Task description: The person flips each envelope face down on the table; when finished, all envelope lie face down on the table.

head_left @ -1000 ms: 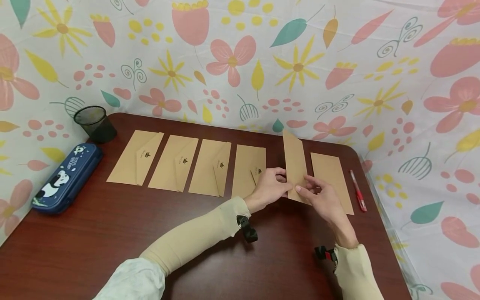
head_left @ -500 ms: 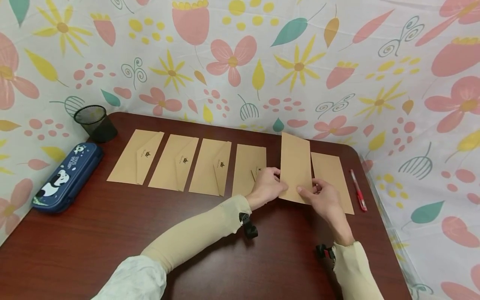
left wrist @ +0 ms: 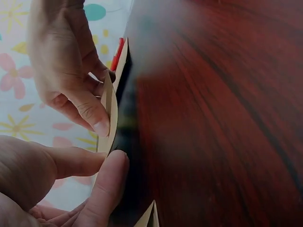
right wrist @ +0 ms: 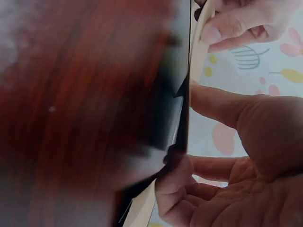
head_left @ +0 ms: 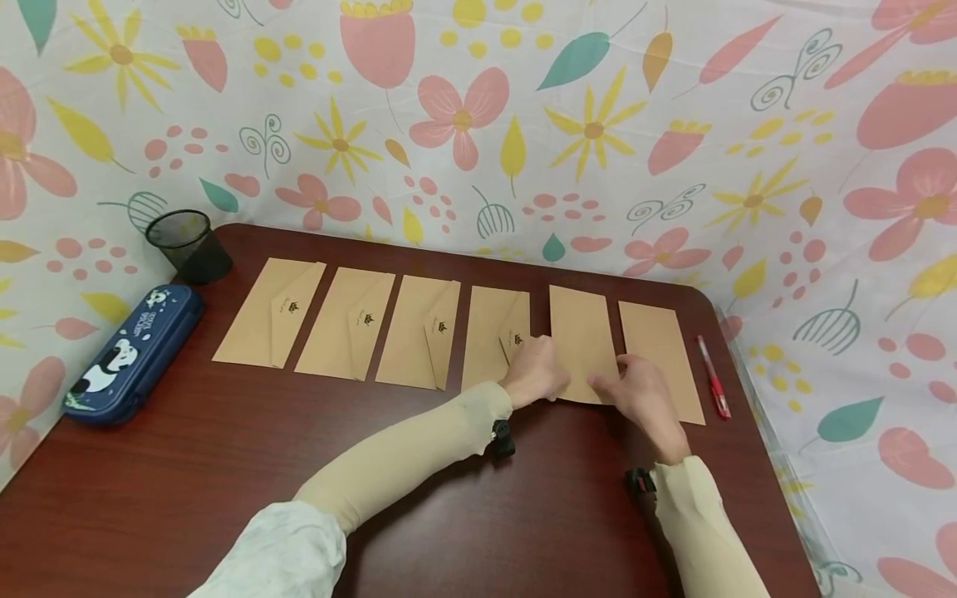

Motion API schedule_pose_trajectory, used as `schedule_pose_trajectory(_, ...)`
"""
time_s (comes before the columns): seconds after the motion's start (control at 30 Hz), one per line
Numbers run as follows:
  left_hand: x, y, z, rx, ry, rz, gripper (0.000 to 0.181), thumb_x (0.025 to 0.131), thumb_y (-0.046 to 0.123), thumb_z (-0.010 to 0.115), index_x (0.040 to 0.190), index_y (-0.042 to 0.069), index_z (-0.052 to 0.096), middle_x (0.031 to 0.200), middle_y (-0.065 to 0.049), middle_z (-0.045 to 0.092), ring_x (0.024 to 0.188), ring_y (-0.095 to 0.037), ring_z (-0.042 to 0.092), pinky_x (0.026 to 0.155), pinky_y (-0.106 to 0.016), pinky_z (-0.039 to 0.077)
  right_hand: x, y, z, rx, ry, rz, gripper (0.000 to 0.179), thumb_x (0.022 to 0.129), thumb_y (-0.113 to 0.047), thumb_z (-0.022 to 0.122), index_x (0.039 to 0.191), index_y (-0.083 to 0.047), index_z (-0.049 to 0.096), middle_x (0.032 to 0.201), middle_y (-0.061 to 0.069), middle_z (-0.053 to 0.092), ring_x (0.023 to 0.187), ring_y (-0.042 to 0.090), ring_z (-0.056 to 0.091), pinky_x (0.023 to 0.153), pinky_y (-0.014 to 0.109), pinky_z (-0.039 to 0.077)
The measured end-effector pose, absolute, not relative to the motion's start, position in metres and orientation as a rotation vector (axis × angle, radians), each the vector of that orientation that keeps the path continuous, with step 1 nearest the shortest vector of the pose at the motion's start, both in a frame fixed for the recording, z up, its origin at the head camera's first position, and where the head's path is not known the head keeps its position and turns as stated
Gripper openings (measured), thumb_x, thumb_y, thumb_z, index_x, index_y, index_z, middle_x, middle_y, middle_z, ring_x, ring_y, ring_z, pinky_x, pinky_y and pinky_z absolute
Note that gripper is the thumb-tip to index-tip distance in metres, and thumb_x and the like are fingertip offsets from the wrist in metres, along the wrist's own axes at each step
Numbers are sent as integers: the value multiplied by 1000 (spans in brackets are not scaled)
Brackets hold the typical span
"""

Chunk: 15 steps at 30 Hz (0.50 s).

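Observation:
A plain brown envelope lies low over the table, blank side up, its near edge slightly raised and bowed. My left hand pinches its near left corner between thumb and finger, as the left wrist view shows closely. At the near right edge my right hand holds the same envelope, thumb on top and fingers at the side and underneath. In the right wrist view the right fingers curl below the paper. Another blank envelope lies just right, partly behind the right hand. An envelope with a crown-printed flap lies to the left.
Further left, several crown-printed envelopes lie in a row. A blue panda pencil case and a black mesh pen cup stand at the left. A red pen lies near the right table edge, with floral cloth behind.
The envelope stood raised and tilted between both hands; it has turned blank side up and come down nearly flat into the row. Both hands have stayed at its near corners.

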<state>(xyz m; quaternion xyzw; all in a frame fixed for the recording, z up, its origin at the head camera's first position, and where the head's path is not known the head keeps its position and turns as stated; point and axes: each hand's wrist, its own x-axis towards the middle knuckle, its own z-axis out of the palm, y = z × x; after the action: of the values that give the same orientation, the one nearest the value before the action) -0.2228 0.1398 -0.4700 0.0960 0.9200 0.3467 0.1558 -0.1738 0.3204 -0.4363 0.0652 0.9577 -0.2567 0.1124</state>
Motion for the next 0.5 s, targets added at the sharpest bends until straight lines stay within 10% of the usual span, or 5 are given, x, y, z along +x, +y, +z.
schedule_pose_trajectory(0.5,-225,148,-474,359,2672,869,33,87,1,70,55,12,67,43,2,60,36,-12,58,39,-23,41,-216,361,-517,199,2933,-634,68,90,-51,80,131,2,69,126,31,72,114,48,69,97,58,57)
